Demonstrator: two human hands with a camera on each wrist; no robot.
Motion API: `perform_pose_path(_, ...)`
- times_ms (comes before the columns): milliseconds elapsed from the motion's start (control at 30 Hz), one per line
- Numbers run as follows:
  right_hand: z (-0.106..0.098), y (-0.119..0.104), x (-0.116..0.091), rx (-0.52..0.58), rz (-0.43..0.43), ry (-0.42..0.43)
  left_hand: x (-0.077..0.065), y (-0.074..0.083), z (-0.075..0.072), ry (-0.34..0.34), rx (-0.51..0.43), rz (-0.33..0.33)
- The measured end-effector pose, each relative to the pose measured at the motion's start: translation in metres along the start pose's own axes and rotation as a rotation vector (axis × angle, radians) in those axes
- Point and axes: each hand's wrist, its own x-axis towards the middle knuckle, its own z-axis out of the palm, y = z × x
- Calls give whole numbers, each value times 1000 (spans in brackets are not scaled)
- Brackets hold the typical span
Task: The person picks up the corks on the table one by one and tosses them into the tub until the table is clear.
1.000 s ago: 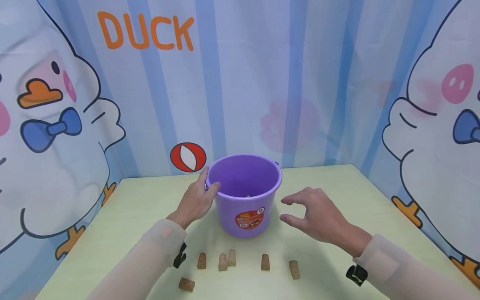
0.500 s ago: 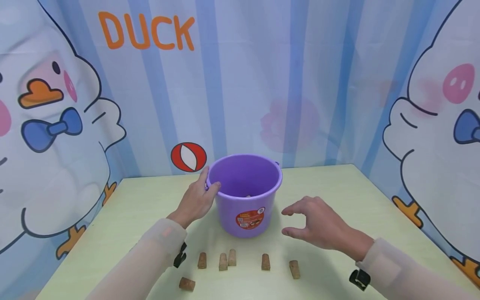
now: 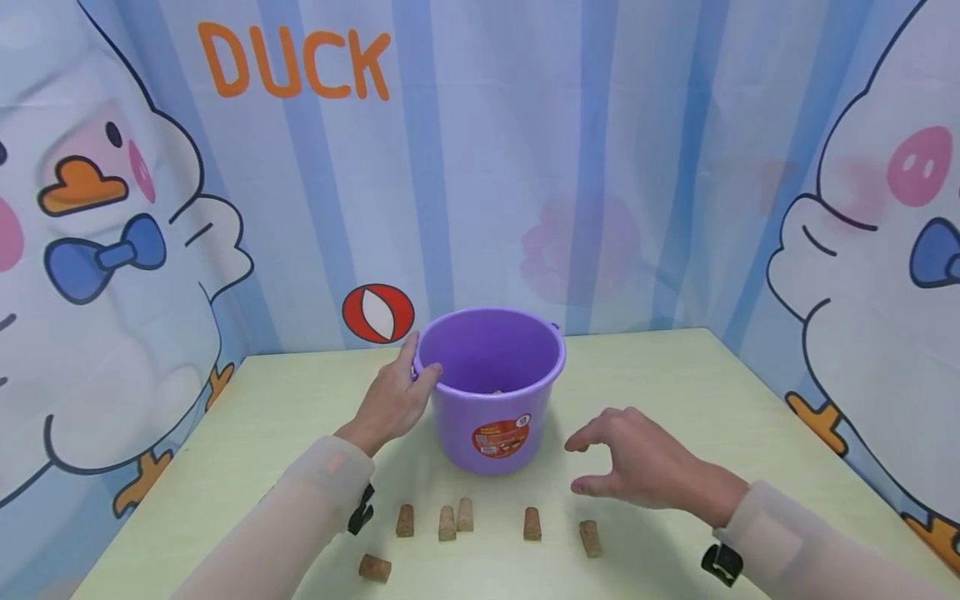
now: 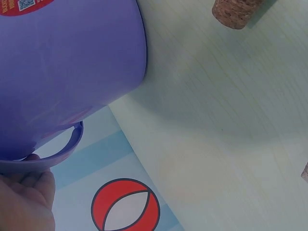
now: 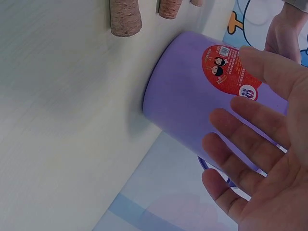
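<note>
Holding the purple bucket point(image 3: 457, 427) by its rim, your left hand point(image 3: 392, 398) grips its left edge near the centre of the head view, thumb over the lip and fingers outside, while your right hand point(image 3: 648, 460) hangs above the table point(image 3: 645, 358) at lower right, wide between thumb and fingertips, carrying nothing. A next move probably turns on the rightmost cork point(image 3: 590, 539): it sits just below your right thumb in the frame, not touching it, long axis almost up and down with the upper end leaning left, so your parted fingers point across it rather than along it. Your right hand is clearly the nearer one; five other corks point(image 3: 532, 524) spread leftward along the bottom of the frame. The right wrist view gives you the bare palm and separated fingers, where the head view shows mainly the hand's back. The left wrist view reveals a handle loop point(image 4: 75, 140) beside your left hand, mostly hidden from above. Only the head view looks into the bucket, where a small tan spot point(image 3: 497, 392) shows behind the front rim, too slight to name.
</note>
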Motion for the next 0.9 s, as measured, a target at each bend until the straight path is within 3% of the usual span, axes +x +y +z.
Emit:
perform_pose_path(300, 6, 3, -3, -6, 9, -39, 0, 0, 0, 2, 6, 1)
perform_pose_path(900, 19, 5, -10, -97, -85, -85, 1, 0, -1, 2, 9, 5)
